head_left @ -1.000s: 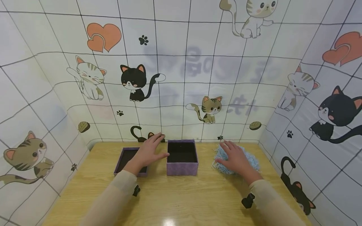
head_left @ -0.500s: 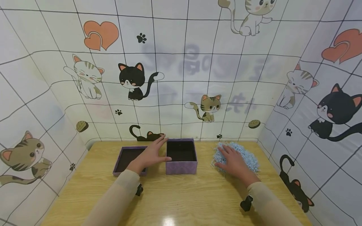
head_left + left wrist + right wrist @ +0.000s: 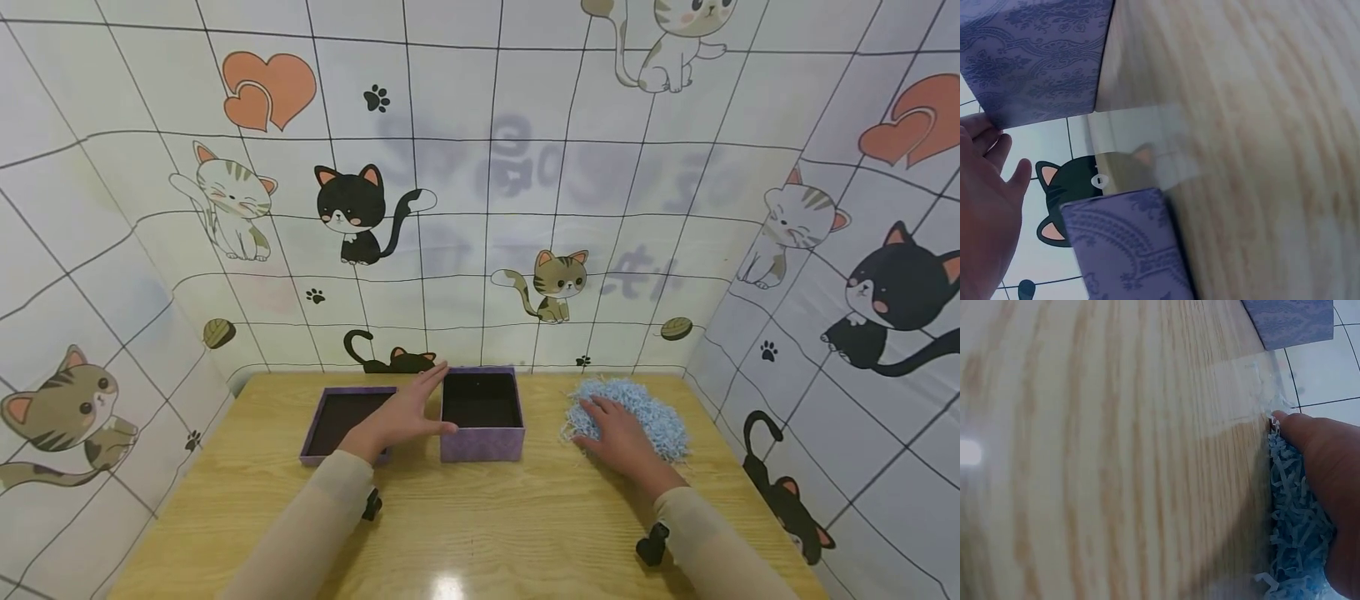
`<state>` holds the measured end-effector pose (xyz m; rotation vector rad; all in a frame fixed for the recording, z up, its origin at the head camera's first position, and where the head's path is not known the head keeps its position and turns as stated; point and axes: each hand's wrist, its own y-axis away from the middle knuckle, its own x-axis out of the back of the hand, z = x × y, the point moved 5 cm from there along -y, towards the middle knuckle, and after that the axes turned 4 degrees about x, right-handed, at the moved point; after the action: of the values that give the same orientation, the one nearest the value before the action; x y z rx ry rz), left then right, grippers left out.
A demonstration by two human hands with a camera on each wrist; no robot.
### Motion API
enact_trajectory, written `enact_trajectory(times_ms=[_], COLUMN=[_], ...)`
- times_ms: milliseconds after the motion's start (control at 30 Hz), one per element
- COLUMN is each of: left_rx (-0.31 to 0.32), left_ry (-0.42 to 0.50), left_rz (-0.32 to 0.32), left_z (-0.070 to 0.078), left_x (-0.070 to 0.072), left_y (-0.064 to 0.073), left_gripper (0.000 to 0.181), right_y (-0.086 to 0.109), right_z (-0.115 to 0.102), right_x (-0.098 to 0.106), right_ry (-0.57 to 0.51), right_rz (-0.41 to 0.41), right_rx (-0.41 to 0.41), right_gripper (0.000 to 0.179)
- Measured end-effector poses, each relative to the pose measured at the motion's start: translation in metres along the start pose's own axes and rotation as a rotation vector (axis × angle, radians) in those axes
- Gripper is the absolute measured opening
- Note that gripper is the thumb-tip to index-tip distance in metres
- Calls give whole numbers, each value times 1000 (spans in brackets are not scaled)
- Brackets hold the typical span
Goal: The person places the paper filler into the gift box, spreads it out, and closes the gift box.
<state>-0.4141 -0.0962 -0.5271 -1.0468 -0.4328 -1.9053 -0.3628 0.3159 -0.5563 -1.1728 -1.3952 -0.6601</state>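
An open purple patterned box [image 3: 482, 445] with a black inside stands at the middle of the table. My left hand [image 3: 405, 414] is at its left side, thumb and fingers spread, fingertips right at the edge; in the left wrist view they meet the box's lower corner [image 3: 1041, 62]. A heap of pale blue shredded paper [image 3: 652, 421] lies to the right. My right hand [image 3: 622, 440] rests on its near left part, fingers reaching over the strands. The right wrist view has the thumb along the side of the shredded paper [image 3: 1297, 519]; the other fingertips are hidden there.
A shallow purple lid [image 3: 321, 425] with a dark inside lies left of the box, partly behind my left hand. The wooden table [image 3: 480, 525] meets a cloth wall [image 3: 465, 183] printed with cats at the back and sides.
My left hand has moved slightly right, up to the box's edge. My right hand has lowered onto the left part of the shredded paper. Box and lid stay put.
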Motion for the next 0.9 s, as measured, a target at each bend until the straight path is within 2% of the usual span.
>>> enact_trajectory(times_ms=[133, 300, 567, 700, 900], left_rx=[17, 2, -17, -14, -4], left_ry=[-13, -12, 12, 17, 15], left_rz=[-13, -17, -10, -14, -23], left_z=[-1, -1, -2, -2, -2], left_x=[0, 0, 1, 2, 2], left_y=[0, -2, -1, -1, 0], left_gripper=[122, 122, 121, 120, 123], right_y=[0, -2, -5, -6, -8], right_z=[3, 7, 10, 12, 16], right_x=[-2, -3, 0, 8, 29], right_ry=[-50, -121, -167, -183, -203], right_rz=[9, 40, 86, 116, 230], right_rx=[-16, -11, 9, -12, -4], right_gripper=[72, 67, 62, 60, 59])
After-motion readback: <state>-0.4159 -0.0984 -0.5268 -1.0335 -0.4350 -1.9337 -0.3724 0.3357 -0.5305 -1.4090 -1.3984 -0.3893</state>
